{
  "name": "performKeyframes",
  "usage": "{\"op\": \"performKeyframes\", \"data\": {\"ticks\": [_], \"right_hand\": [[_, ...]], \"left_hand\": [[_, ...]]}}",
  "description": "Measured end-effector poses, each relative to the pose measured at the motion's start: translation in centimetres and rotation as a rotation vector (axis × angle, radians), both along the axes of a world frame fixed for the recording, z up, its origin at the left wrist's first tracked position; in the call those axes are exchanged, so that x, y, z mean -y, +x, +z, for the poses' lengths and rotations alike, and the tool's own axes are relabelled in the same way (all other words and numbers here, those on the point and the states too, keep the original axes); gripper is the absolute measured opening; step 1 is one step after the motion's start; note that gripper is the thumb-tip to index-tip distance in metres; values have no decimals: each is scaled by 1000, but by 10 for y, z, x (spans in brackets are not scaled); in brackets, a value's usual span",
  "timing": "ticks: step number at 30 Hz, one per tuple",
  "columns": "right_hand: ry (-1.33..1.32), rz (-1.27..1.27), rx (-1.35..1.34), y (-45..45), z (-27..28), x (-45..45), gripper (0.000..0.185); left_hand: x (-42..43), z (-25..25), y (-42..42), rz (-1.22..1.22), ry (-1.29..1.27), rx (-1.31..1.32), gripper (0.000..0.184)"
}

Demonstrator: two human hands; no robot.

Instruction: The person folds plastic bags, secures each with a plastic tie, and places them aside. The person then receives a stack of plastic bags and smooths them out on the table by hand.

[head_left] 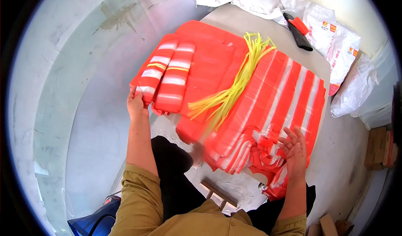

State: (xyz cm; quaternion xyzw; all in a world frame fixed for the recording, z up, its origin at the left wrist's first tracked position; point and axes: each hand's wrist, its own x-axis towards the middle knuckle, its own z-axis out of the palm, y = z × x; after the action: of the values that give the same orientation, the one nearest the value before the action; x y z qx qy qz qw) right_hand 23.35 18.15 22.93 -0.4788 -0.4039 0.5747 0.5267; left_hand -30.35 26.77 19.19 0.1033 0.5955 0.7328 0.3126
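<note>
My left hand (136, 103) is closed on the lower end of a rolled bundle (153, 71) of red-and-white striped plastic, tied with a yellow strip. Another tied bundle (175, 79) lies right beside it. Both rest on flat red plastic sheets (207, 64). My right hand (295, 147), fingers spread, is over the near edge of a stack of striped plastic sheets (289, 93). A crumpled, curled part of the plastic (268, 152) is just left of that hand. Across the middle lies a loose bunch of yellow strips (236, 87).
White printed sacks (331, 35) line the far right side of the table (234, 18). A black object with a red band (299, 32) lies near them. Cardboard boxes (377, 148) are at the right, a blue bag (94, 224) at lower left, and a wooden stool (217, 194) below.
</note>
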Motion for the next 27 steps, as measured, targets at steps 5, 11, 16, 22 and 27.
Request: {"op": "performKeyframes", "data": {"ticks": [5,11,16,22,27], "right_hand": [[-1,0,23,-2,-2,-1,56],[0,26,6,2,-3,-2,52],[-8,55,39,3,-3,-1,52],[1,102,58,2,2,0,52],[-15,119,117,2,7,2,45]], "left_hand": [[-3,-12,-3,-38,-49,-102,47],[-1,-1,8,162,-496,-904,55],[-9,15,48,-287,-622,-1604,67],[-13,16,67,-556,-914,-1518,74],[-12,15,71,-532,-911,-1556,72]]}}
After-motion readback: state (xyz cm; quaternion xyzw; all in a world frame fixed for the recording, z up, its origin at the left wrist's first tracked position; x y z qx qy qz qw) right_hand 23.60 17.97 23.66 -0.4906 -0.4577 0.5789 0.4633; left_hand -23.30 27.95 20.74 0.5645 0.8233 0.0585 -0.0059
